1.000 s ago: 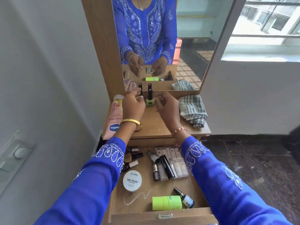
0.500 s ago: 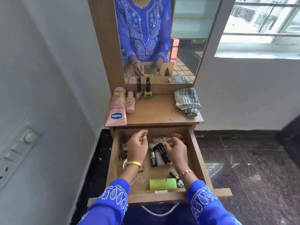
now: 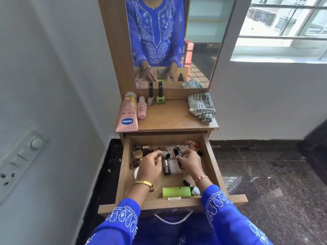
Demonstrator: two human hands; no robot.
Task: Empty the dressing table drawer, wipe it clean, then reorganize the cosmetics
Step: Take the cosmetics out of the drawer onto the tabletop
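The person's left hand (image 3: 151, 164) reaches into the open drawer (image 3: 123, 171) with fingers curled, pinching a small grey-capped bottle (image 3: 166, 154) at their tips. That bottle lies with its long axis running from the drawer's back toward its front. Just right of it, the right hand (image 3: 189, 162) curls round a black tube (image 3: 177, 152), also lying back-to-front. Each item sits under its own hand, so neither arm needs to cross. The green tube (image 3: 176, 192) lies crosswise near the drawer's front wall, nearer the right hand.
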